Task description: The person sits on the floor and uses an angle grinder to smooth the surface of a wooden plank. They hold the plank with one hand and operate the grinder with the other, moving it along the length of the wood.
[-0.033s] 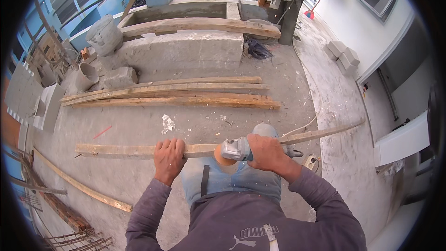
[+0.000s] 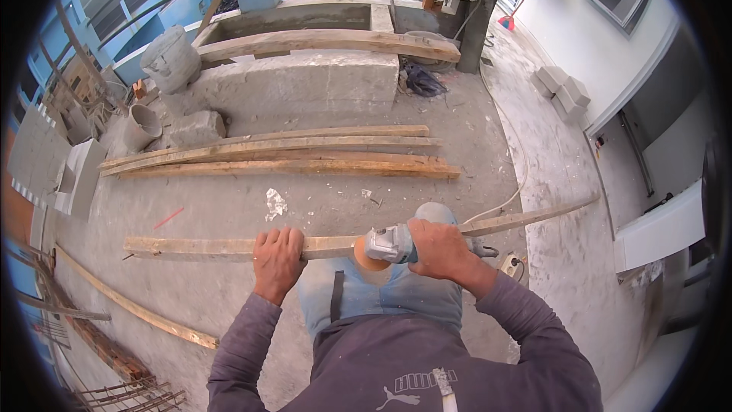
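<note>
A long wooden beam [image 2: 194,247] lies crosswise in front of me, over my legs. My left hand [image 2: 277,261] is closed over the beam, left of the middle. In my right hand [image 2: 446,253] is an angle grinder [image 2: 393,244], gripped round its body. Its orange disc [image 2: 367,258] is at the near side of the beam, right of my left hand. Whether the disc touches the wood I cannot tell. Beyond the grinder the beam runs on to the right, partly hidden behind my right hand and knee.
Several wooden beams [image 2: 282,165] lie on the floor ahead. A power socket [image 2: 509,265] with a plug sits right of my knee, and a pale cable [image 2: 524,160] curves past it. Another beam [image 2: 137,299] and rusty rebar [image 2: 137,395] lie left. Concrete blocks [image 2: 568,99] stand by the white wall.
My right hand and the grinder have shifted very slightly to the right. My left hand and the beam look the same.
</note>
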